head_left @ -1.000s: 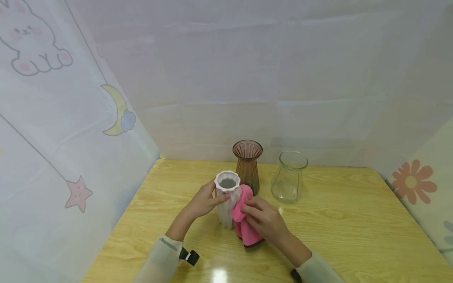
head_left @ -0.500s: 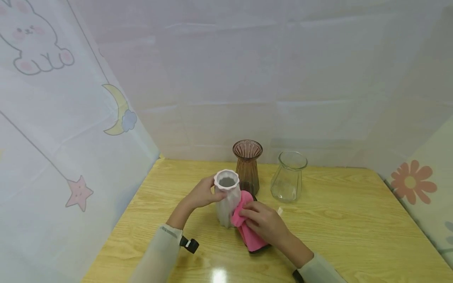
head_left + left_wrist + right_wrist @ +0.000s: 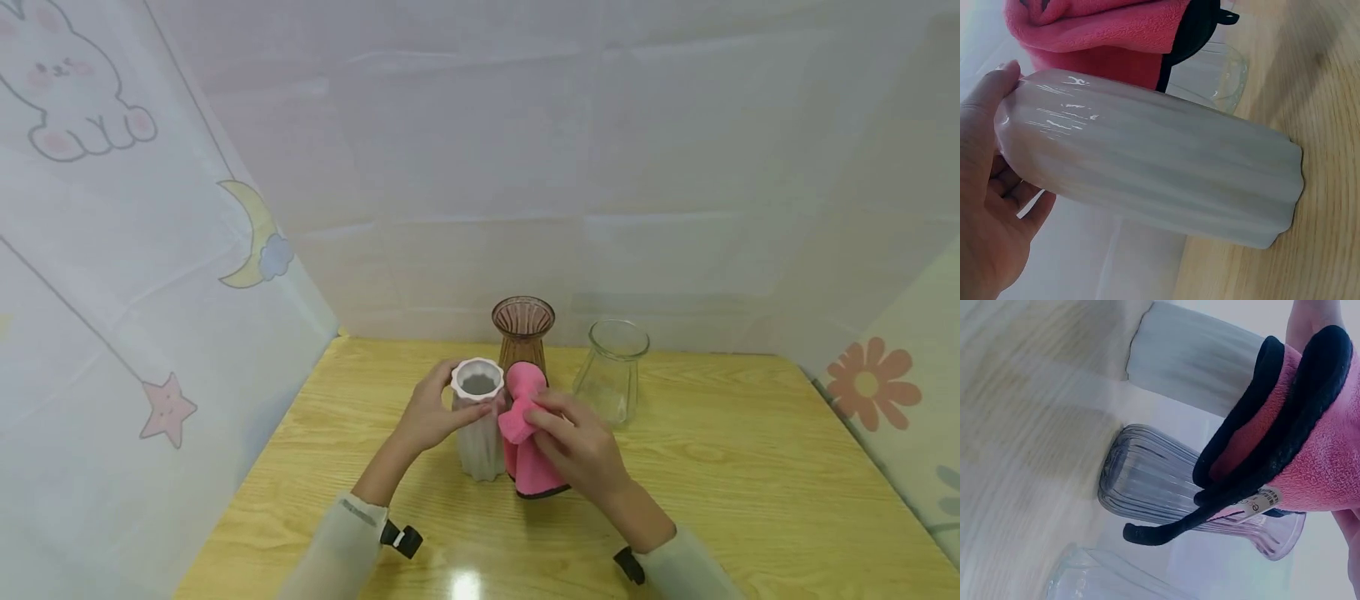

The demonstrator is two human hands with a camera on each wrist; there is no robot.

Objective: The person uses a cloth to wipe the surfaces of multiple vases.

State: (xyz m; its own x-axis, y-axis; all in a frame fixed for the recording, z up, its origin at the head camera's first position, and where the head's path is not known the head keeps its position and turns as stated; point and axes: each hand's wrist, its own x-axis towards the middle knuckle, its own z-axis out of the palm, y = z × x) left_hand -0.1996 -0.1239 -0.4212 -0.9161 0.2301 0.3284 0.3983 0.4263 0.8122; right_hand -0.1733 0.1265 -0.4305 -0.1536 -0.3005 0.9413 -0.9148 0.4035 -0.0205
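A white fluted vase with a scalloped rim stands upright on the wooden table. My left hand grips it near the top, thumb across the front and fingers round the far left side. In the left wrist view the vase shows a glossy, ribbed wall. My right hand pinches a folded pink cloth just right of the vase's upper part. Seen from the right wrist, the cloth has a dark edging, a loop and a small white label.
Behind the cloth stands a brownish-purple ribbed glass vase, partly hidden. A clear glass vase is to its right, near my right fingers in the head view. A pale printed sheet rises behind the wooden table.
The pink cloth dipped lower along the vase's right side, then my right hand lifted it to near rim height. My left hand keeps its grip, and the vase has shifted only slightly.
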